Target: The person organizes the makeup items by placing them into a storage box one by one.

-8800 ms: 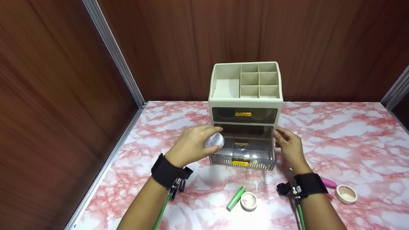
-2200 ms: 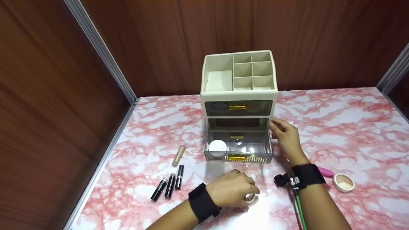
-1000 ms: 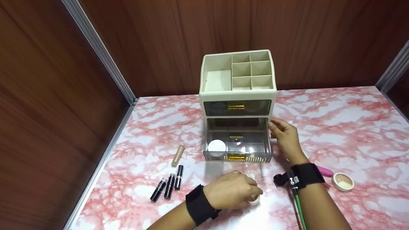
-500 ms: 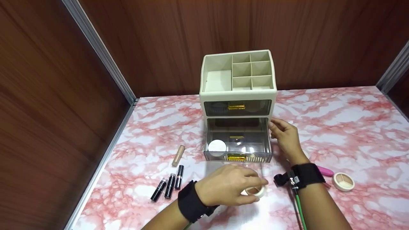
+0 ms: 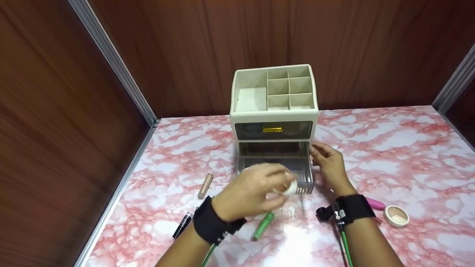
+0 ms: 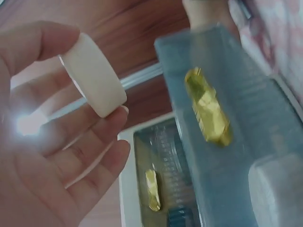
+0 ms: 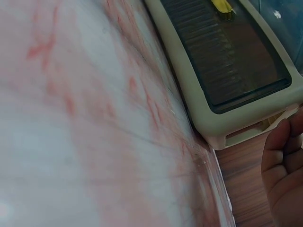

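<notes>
My left hand (image 5: 246, 191) pinches a round cream-rimmed makeup palette (image 5: 291, 188) between thumb and fingers, in front of the pulled-out drawer. In the left wrist view the palette (image 6: 93, 75) shows its pale rim, above outstretched lower fingers. The cream makeup organizer (image 5: 274, 116) stands upright; its clear drawer (image 5: 306, 187) is partly hidden by that hand. A white round container (image 6: 277, 189) shows at the drawer in the left wrist view. My right hand (image 5: 330, 168) holds the organizer's right side edge, with curled fingers and thumb against it. In the right wrist view the fingers (image 7: 277, 156) meet that side.
A green tube (image 5: 262, 226), a beige tube (image 5: 205, 185) and a black tube (image 5: 182, 225) lie on the marbled table (image 5: 148, 207). Right of my right wrist are a pink item (image 5: 376, 203) and another round palette (image 5: 396, 216). The organizer's upper drawer (image 5: 252, 130) is closed.
Earlier, my left hand put a white round container in the drawer, then reached down to the palette. Now it has lifted the palette toward the drawer, uncovering the green tube. My right hand stays put.
</notes>
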`<state>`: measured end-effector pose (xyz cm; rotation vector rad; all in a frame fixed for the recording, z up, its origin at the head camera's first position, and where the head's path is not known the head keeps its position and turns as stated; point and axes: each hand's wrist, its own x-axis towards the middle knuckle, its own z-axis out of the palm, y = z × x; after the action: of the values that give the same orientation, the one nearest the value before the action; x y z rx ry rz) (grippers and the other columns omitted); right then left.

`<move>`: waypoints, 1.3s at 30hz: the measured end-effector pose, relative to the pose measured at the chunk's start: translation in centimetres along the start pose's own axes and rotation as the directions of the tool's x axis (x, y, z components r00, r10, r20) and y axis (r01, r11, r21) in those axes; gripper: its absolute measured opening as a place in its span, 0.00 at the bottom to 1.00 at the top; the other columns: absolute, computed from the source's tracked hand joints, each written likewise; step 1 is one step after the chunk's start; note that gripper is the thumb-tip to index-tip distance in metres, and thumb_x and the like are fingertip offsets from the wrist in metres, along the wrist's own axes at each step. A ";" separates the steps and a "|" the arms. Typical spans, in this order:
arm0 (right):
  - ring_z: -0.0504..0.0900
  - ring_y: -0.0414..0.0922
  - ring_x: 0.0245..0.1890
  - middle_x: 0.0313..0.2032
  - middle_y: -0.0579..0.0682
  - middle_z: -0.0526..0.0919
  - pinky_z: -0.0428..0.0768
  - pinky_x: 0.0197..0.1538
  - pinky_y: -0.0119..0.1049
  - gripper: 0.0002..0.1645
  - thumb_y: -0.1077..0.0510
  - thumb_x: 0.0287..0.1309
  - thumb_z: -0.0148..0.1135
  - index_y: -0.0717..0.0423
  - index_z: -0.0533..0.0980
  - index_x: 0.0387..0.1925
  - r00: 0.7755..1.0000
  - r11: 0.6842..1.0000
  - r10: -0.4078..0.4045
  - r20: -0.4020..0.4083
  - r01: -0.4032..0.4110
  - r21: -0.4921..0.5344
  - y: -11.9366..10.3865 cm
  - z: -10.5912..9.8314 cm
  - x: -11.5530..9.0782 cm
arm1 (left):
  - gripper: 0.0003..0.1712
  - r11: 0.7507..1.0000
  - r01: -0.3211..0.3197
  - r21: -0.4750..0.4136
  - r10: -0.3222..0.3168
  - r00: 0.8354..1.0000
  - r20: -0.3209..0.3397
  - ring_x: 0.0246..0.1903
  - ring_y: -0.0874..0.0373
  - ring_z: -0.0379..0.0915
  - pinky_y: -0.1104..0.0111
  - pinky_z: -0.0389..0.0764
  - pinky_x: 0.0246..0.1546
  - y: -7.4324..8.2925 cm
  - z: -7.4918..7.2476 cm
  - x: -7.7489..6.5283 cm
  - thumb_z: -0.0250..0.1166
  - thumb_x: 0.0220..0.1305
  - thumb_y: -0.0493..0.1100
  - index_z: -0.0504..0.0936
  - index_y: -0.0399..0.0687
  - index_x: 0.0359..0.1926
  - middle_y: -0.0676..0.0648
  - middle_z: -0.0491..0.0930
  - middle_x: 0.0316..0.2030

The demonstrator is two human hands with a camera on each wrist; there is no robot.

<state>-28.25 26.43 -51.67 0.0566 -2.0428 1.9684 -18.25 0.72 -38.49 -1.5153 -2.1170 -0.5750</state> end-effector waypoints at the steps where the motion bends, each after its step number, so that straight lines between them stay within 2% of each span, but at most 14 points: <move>1: 0.74 0.41 0.22 0.31 0.53 0.79 0.77 0.27 0.33 0.22 0.46 0.52 0.60 0.52 0.76 0.47 1.000 0.999 0.002 -0.013 -0.003 -0.038 -0.4 0.2 -0.3 | 0.22 1.000 0.024 0.007 -0.023 1.000 -0.003 0.39 0.66 0.70 0.75 0.67 0.45 -0.3 -0.1 0.1 0.61 0.53 0.47 0.75 0.53 0.51 0.53 0.74 0.43; 6: 0.74 0.43 0.22 0.32 0.53 0.80 0.76 0.26 0.33 0.20 0.49 0.52 0.61 0.54 0.77 0.46 1.000 1.000 -0.029 -0.013 0.028 -0.011 -0.5 0.3 -0.2 | 0.27 0.992 0.102 0.074 -0.103 0.995 0.018 0.39 0.66 0.68 0.74 0.70 0.41 -1.3 -0.3 0.3 0.59 0.54 0.50 0.71 0.56 0.56 0.56 0.72 0.41; 12: 0.75 0.43 0.22 0.33 0.52 0.80 0.78 0.26 0.37 0.21 0.48 0.53 0.60 0.54 0.76 0.47 1.000 0.999 -0.007 -0.007 0.007 -0.032 -0.5 0.3 0.0 | 0.22 0.970 0.205 0.131 -0.212 0.976 0.045 0.27 0.69 0.65 0.77 0.70 0.25 -2.3 0.1 0.5 0.59 0.54 0.54 0.76 0.56 0.51 0.57 0.70 0.35; 19: 0.75 0.43 0.22 0.33 0.50 0.81 0.78 0.28 0.40 0.22 0.47 0.52 0.61 0.54 0.76 0.47 1.000 0.999 0.011 -0.004 -0.011 -0.032 -0.8 0.2 -0.1 | 0.18 0.936 0.294 0.193 -0.324 0.935 0.147 0.22 0.67 0.62 0.75 0.66 0.17 -3.7 0.7 1.0 0.60 0.51 0.50 0.79 0.61 0.46 0.58 0.66 0.30; 24: 0.76 0.45 0.24 0.33 0.50 0.81 0.78 0.31 0.44 0.23 0.47 0.51 0.61 0.53 0.76 0.48 0.999 0.999 0.046 0.003 -0.046 -0.028 -1.3 0.2 -0.4 | 0.18 0.922 0.332 0.199 -0.377 0.887 0.267 0.21 0.65 0.63 0.72 0.65 0.16 -4.4 1.3 1.3 0.59 0.48 0.50 0.79 0.62 0.44 0.59 0.65 0.28; 27: 0.76 0.48 0.25 0.32 0.50 0.81 0.78 0.31 0.45 0.23 0.48 0.52 0.61 0.55 0.76 0.47 0.999 0.999 0.042 0.009 -0.042 -0.025 -1.8 0.3 -0.8 | 0.17 0.915 0.364 0.175 -0.402 0.858 0.320 0.24 0.65 0.64 0.71 0.66 0.17 -4.7 1.5 1.5 0.59 0.48 0.52 0.79 0.62 0.43 0.59 0.68 0.28; 29: 0.75 0.50 0.25 0.32 0.50 0.81 0.78 0.30 0.44 0.22 0.48 0.52 0.60 0.55 0.76 0.47 0.999 0.999 0.028 0.015 -0.028 -0.029 -2.0 0.3 -1.0 | 0.17 0.912 0.377 0.163 -0.410 0.846 0.339 0.25 0.65 0.65 0.71 0.66 0.19 -4.9 1.6 1.6 0.59 0.49 0.53 0.80 0.62 0.42 0.59 0.69 0.28; 35: 0.75 0.48 0.25 0.32 0.50 0.80 0.78 0.30 0.42 0.23 0.47 0.52 0.60 0.54 0.76 0.48 1.000 0.999 0.029 0.009 -0.028 -0.044 -1.3 0.1 -0.6 | 0.17 0.913 0.378 0.154 -0.408 0.837 0.364 0.27 0.65 0.65 0.70 0.67 0.21 -5.3 1.8 1.7 0.58 0.49 0.54 0.79 0.60 0.42 0.59 0.71 0.26; 39: 0.75 0.44 0.23 0.33 0.49 0.81 0.78 0.29 0.37 0.25 0.46 0.51 0.61 0.57 0.76 0.47 1.000 0.998 0.006 -0.018 -0.008 -0.061 -0.7 0.0 -0.2 | 0.16 0.914 0.378 0.148 -0.405 0.822 0.401 0.28 0.66 0.67 0.69 0.69 0.22 -5.7 2.1 2.0 0.59 0.50 0.55 0.80 0.61 0.42 0.60 0.73 0.27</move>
<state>-27.89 26.36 -51.04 0.0185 -2.0930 1.9022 -24.48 1.74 -39.31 -1.2522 -2.7939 -0.3220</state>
